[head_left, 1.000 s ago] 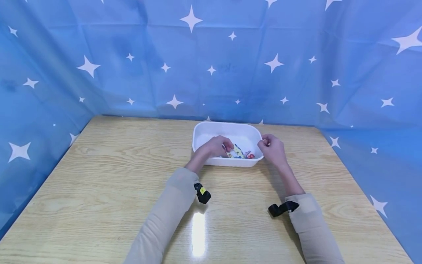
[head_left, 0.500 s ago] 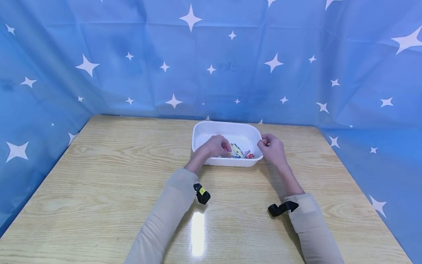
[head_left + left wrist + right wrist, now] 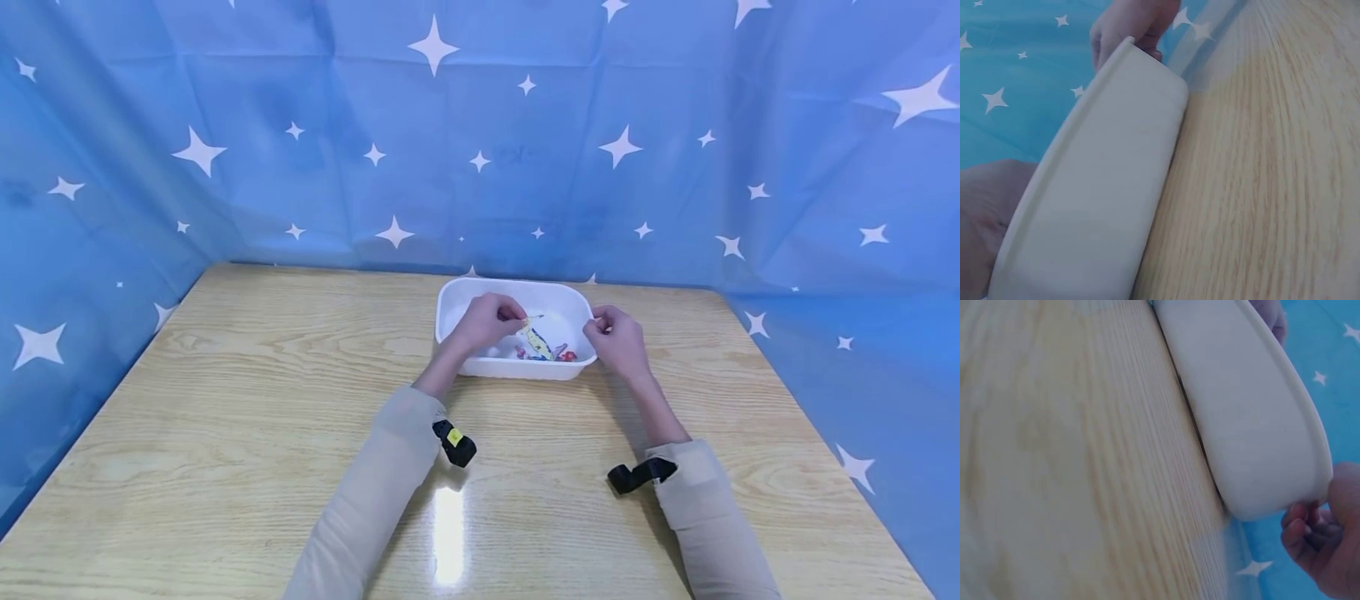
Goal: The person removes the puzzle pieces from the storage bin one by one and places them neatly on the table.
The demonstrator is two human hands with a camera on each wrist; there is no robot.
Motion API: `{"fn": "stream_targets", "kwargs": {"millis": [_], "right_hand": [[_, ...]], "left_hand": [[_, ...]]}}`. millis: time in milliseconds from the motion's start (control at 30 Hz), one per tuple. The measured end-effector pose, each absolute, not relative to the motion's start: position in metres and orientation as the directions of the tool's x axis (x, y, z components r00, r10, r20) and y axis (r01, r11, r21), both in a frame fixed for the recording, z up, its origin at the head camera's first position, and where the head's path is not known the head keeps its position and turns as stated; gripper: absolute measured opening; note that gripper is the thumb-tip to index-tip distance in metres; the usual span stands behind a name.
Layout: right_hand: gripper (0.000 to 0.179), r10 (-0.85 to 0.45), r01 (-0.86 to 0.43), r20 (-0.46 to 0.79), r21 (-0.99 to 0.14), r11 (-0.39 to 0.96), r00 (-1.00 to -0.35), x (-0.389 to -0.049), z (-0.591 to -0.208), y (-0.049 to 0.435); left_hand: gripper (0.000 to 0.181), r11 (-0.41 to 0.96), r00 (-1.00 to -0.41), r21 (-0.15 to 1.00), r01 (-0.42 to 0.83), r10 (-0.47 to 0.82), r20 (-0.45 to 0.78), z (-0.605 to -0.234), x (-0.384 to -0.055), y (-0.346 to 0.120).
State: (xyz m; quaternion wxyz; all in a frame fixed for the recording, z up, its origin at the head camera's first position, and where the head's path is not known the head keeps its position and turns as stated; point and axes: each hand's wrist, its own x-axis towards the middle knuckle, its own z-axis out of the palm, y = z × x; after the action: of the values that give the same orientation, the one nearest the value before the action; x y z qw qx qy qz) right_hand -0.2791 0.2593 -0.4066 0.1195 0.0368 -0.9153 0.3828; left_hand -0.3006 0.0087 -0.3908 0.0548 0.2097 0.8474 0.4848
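Observation:
My left hand (image 3: pixel 491 319) is over the inside of a white plastic tub (image 3: pixel 517 368), thumb and forefinger pinching the upper end of a yellow patterned strip (image 3: pixel 537 342). Below the fingertips the strip slants down among the small things in the tub; its exact kind is too small to tell. At the tub's right end, my right hand (image 3: pixel 618 337) grips the rim between curled fingers and thumb. The right wrist view shows those fingers (image 3: pixel 1297 534) right under the rim. In the left wrist view the tub wall hides most of my left hand (image 3: pixel 988 212).
Small red (image 3: pixel 568 356) and pinkish pieces lie near the tub's front wall. The tub stands near the far edge of a wooden table (image 3: pixel 300 375), with a blue star-patterned curtain (image 3: pixel 337 150) behind it.
My left hand has risen slightly and moved away from the tub's front wall, uncovering small pieces there; the strip's end has come up with it. My right hand stays on the rim.

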Motion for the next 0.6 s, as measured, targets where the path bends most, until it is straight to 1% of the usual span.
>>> {"fn": "stream_targets", "kwargs": {"millis": [133, 267, 433, 600], "right_hand": [[0.03, 0.024, -0.158, 0.247, -0.688, 0.709, -0.969, -0.278, -0.406, 0.259], [0.031, 0.029, -0.153, 0.244, -0.691, 0.707, -0.969, -0.277, -0.406, 0.259], [0.03, 0.022, -0.165, 0.256, -0.683, 0.712, -0.966, -0.279, -0.407, 0.259], [0.031, 0.021, -0.161, 0.246, -0.692, 0.704, -0.969, -0.279, -0.407, 0.259]], "left_hand": [[0.011, 0.392, -0.913, 0.864, 0.317, 0.374, 0.166, -0.387, -0.3, 0.003], [0.01, 0.338, -0.919, 0.887, 0.313, 0.342, 0.194, -0.383, -0.298, -0.004], [0.011, 0.294, -0.939, 0.914, 0.279, 0.284, 0.195, -0.38, -0.297, -0.018], [0.013, 0.216, -0.959, 0.948, 0.234, 0.211, 0.189, -0.376, -0.296, -0.035]]}}
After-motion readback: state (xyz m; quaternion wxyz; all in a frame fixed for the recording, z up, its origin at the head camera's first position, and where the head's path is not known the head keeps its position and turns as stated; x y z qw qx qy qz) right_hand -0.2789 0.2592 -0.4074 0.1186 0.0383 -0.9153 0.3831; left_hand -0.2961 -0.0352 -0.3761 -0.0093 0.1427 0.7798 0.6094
